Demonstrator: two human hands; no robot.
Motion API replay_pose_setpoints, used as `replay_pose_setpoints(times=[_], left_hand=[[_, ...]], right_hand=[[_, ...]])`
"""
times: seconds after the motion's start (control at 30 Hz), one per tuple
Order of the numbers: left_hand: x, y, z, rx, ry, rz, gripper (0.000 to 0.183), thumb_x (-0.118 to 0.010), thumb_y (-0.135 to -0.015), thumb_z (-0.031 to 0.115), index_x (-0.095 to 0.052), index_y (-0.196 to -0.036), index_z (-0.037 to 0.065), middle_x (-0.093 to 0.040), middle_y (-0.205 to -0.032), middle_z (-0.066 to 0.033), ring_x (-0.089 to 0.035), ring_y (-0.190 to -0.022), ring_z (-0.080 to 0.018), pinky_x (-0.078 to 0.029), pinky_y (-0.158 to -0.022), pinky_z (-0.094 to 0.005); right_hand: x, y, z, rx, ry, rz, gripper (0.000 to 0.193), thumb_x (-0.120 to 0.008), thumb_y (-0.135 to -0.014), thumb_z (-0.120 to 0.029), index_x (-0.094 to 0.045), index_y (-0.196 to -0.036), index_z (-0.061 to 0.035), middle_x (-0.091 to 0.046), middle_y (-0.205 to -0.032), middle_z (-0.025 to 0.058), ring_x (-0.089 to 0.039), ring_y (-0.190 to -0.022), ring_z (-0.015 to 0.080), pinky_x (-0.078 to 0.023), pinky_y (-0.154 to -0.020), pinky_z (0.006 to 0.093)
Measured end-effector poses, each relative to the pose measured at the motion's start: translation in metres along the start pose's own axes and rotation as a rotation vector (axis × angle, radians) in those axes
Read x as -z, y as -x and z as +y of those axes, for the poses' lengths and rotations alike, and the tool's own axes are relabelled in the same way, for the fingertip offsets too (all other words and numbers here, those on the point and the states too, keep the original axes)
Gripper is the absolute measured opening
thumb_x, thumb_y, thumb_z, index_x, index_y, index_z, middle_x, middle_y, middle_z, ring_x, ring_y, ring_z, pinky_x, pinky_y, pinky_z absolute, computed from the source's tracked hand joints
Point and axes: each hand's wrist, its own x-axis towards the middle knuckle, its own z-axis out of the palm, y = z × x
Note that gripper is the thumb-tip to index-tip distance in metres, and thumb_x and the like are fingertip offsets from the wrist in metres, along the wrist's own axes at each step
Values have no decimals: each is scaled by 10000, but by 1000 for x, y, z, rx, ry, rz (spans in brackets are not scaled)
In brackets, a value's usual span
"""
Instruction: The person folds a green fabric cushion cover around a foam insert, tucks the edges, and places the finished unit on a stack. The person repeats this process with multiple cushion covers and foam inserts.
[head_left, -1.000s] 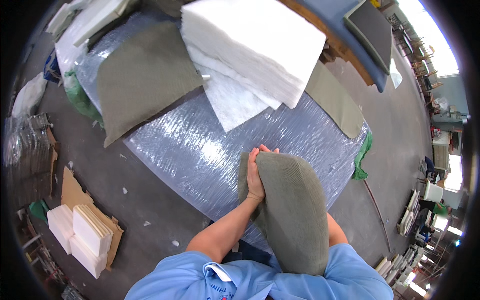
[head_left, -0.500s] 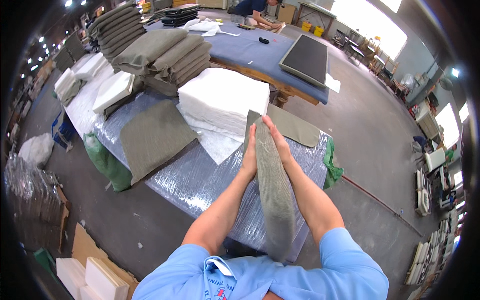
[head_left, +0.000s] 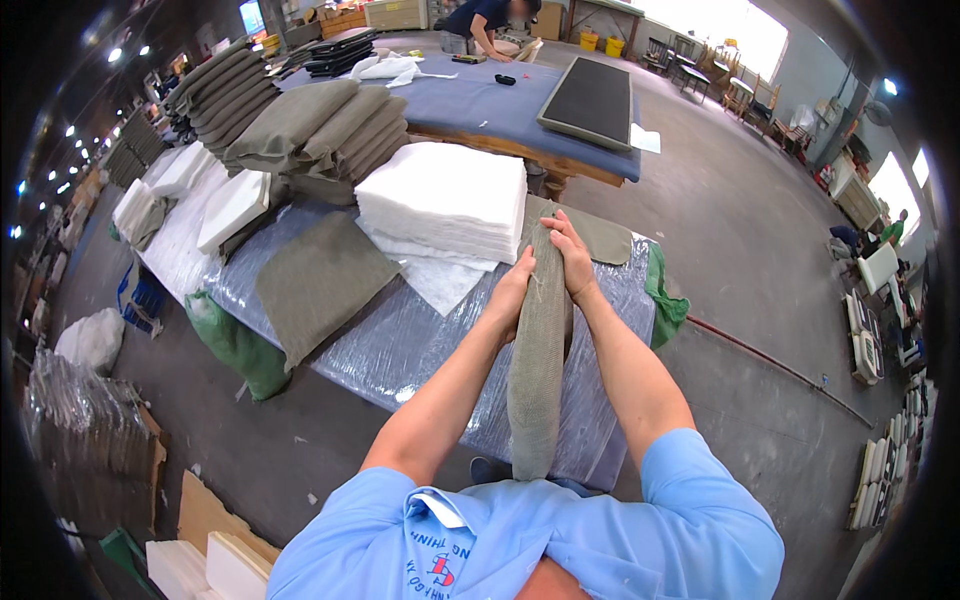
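Observation:
A grey-green fabric-covered cushion (head_left: pixel 537 370) stands on its narrow edge before my chest, its long side running away from me. Against its left face, near the far end, my left hand (head_left: pixel 514 290) presses with the fingers partly hidden. My right hand (head_left: pixel 572 255) grips the far end from the right, fingers bent over the top corner. Loose threads hang from the cover there. Beneath is a plastic-wrapped table (head_left: pixel 400 350). Beyond my hands lies a flat grey-green piece (head_left: pixel 605 242), and a stack of white padding sheets (head_left: pixel 440 200) sits to their left.
A grey-green fabric cover (head_left: pixel 325 285) lies at the table's left, with stacked covers (head_left: pixel 320 130) behind. The blue-topped table (head_left: pixel 470 100) bears a dark panel (head_left: pixel 590 105); a person (head_left: pixel 480 25) bends at its far side. A long pole (head_left: pixel 780 365) lies on the floor at right.
My right hand's fingers have bent over the cushion's far corner. My left hand has slid slightly nearer along its side. The cushion leans differently, and the whole view has shifted a little.

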Motion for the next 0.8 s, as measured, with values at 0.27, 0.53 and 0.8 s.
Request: replay_pose_setpoints(times=[0.27, 0.53, 0.8], left_hand=[[-31, 75, 6, -29, -10, -132, 910, -588, -965, 176, -21, -1651, -16, -217, -1678, -194, -373, -1459, -236, -353, -1166, -331], [-40, 54, 13, 72, 5, -91, 972, -613, -942, 218, 14, -1660, 27, -304, -1611, -212, -497, -1308, -240, -470, -1026, -342], [-48, 29, 9, 84, 8, -89, 994, -624, -934, 256, 17, -1663, 40, -335, -1586, -203, -525, -1245, -227, -487, -990, -339]], right_hand=[[26, 4, -8, -11, -10, 32, 408, -526, -943, -205, -697, -1292, -79, -405, -1612, 234, -275, -1554, 295, -220, -1226, 354], [24, 4, -42, -297, -129, -33, 923, -619, -860, -197, -166, -1650, -51, -186, -1713, 169, -237, -1553, 259, -248, -1223, 363], [40, -12, -30, -342, -189, 89, 991, -674, -820, -184, -154, -1649, -30, -288, -1669, 192, -393, -1463, 293, -348, -1168, 365]])
